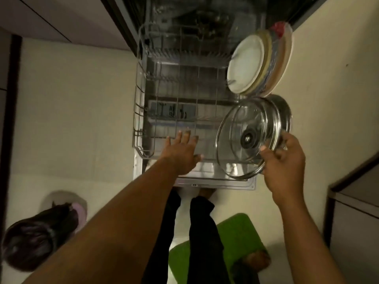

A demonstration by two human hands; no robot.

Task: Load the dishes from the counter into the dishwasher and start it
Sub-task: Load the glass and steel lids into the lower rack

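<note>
R hand [284, 167] pinches lid [235, 128] rim — L hand [182, 152] spread over rack [137, 111] front.

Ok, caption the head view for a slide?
Right hand grips a glass lid at the dishwasher rack, near upright plates; left hand reaches, open.

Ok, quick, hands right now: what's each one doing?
Left hand: open, fingers spread over the lower rack.
Right hand: holding the glass lid by its rim.

Plates [246, 64] in rack [139, 111], right side
</note>
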